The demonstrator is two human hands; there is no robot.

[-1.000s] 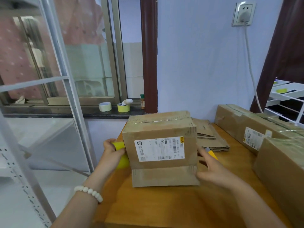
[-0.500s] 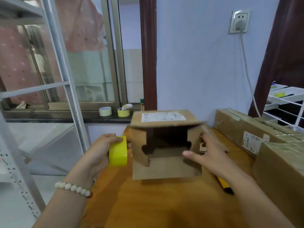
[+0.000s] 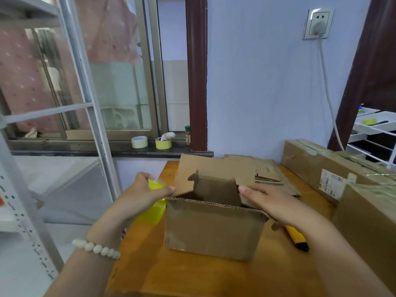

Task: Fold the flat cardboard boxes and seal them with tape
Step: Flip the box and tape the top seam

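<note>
A bracelet of round, milky-white beads [image 3: 96, 249] circles the left wrist. Both forearms are bare to the frame's lower edge. The left hand [image 3: 139, 197] and right hand [image 3: 272, 202] show short, plain fingernails.

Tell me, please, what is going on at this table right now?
A person is assembling a cardboard box on the wooden table. The box stands upright with its top open and untaped. The left hand grips a yellow tape roll beside the box's left side, while the right hand rests flat on the right flap. A yellow knife lies to the right, with flat cardboard behind.
</note>
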